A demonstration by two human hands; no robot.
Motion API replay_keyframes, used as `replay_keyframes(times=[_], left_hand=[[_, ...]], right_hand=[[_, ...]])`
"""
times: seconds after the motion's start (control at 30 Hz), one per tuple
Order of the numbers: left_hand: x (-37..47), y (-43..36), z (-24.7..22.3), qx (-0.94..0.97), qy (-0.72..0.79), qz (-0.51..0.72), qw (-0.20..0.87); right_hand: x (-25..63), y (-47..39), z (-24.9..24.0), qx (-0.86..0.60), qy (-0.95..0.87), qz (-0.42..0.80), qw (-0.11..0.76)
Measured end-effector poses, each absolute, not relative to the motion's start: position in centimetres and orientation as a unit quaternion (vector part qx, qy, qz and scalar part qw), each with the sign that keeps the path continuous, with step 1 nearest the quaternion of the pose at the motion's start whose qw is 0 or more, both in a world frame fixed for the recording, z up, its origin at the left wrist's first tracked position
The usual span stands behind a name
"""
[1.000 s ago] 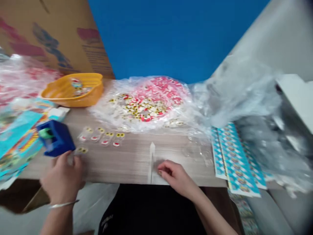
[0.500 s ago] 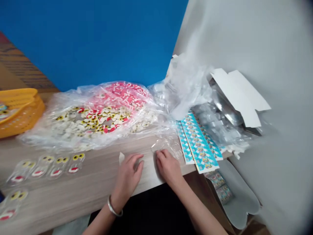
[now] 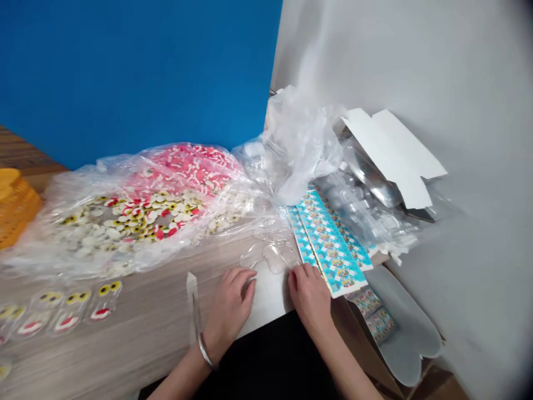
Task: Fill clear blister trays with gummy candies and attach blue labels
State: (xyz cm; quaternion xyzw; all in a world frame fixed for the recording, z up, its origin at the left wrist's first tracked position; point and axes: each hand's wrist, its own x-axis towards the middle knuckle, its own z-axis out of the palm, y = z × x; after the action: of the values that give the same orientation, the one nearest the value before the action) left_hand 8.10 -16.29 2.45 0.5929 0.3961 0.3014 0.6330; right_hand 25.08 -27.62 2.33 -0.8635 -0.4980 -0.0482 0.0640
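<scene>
My left hand (image 3: 234,304) rests low over the table, its thumb apart from the curled fingers, with nothing visible between them. Beside its wrist lies a thin, pale pointed strip (image 3: 192,303). To the right, the fingers of my right hand (image 3: 310,293) are pressed together at the edge of a clear plastic piece (image 3: 287,256). More rounded clear plastic pieces (image 3: 272,259) lie just ahead of both hands. Close to the right hand are blue printed card sheets (image 3: 333,244).
A clear bag (image 3: 145,216) of eye and red-white mouth pieces spreads along the back. At left are filled clear pieces (image 3: 75,311) and a yellow basket (image 3: 19,208). Clear plastic packaging (image 3: 362,205) and a white carton flap (image 3: 395,153) stand at right, above an open bag (image 3: 400,328).
The view has turned right, so the table's things sit further left. Both hands have shifted rightward, and the right hand is now at the right end of the clear pieces.
</scene>
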Motion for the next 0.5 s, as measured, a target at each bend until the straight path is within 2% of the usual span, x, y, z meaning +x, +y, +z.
replay_keyframes(times=[0.1, 0.23, 0.33, 0.5], left_hand=[[8.5, -17.0, 3.5, 0.555, 0.401, 0.299, 0.665], [8.1, -16.6, 4.7, 0.435, 0.373, 0.321, 0.754], [6.6, -14.5, 5.2, 0.385, 0.390, 0.384, 0.743], [2.2, -7.5, 5.4, 0.317, 0.433, 0.509, 0.673]], right_hand=[[22.7, -26.8, 3.2, -0.831, -0.526, -0.025, 0.180], [18.4, -23.6, 5.0, -0.714, -0.628, 0.011, 0.308], [16.0, -20.1, 6.1, -0.648, -0.676, 0.031, 0.350], [15.4, -12.4, 7.2, -0.575, -0.724, 0.134, 0.358]])
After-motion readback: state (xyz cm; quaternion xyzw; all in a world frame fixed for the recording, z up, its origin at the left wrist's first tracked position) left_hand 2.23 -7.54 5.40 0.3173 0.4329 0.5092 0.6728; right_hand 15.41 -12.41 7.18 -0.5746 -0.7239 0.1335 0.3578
